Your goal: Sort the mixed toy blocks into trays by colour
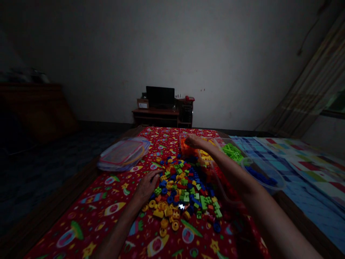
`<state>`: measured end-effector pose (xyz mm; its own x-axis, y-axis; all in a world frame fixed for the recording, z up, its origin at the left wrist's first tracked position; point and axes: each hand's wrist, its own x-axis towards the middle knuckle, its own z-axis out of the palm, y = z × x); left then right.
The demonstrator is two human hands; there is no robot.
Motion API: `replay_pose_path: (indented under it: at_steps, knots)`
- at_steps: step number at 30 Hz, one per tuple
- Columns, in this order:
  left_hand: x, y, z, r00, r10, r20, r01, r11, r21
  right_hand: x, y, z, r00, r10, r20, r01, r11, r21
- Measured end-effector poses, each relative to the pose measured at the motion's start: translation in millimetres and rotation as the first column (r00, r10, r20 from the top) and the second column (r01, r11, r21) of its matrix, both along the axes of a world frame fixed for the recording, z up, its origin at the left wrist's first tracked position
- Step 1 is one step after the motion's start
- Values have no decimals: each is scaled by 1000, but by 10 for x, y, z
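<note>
A loose pile of toy building bricks (185, 192) in yellow, green, blue, red and orange lies on the red patterned tablecloth (107, 208). At the pile's left edge rests my left hand (147, 185), open, with its fingers stretched towards the bricks. My right hand (194, 141) is over a clear plastic container of orange bricks (184, 148) at the far side of the pile. Its fingers are curled closed and mostly hidden, so whatever they hold does not show. Yellow bricks (205, 155) sit in a clear container beside it, partly behind my right forearm.
Green bricks (231, 152) and blue bricks (260, 176) fill clear containers on the right. Stacked clear lids (122, 153) lie at the left. Beyond the table are a desk (156, 112) with a monitor (160, 96), and a bed (307, 172) on the right.
</note>
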<state>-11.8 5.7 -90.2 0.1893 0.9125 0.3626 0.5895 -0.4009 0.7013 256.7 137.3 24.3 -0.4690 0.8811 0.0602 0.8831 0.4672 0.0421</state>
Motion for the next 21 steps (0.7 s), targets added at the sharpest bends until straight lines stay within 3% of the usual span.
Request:
replay_pose_path:
  at_steps: [9,14,21]
  knots:
    - [3,4,-11,1000,-6,26,6,1000,-4,-1,-326,-147,991,118,62,-118,993,1]
    - [2,-14,15,999,-12,37,13,1000,-16,1,-254,-100,993,112,37,-110,993,-51]
    - [3,-44,64,1000,-22,23,22,1000,-22,7,-69,16,1000,8,-24,-9,999,-41]
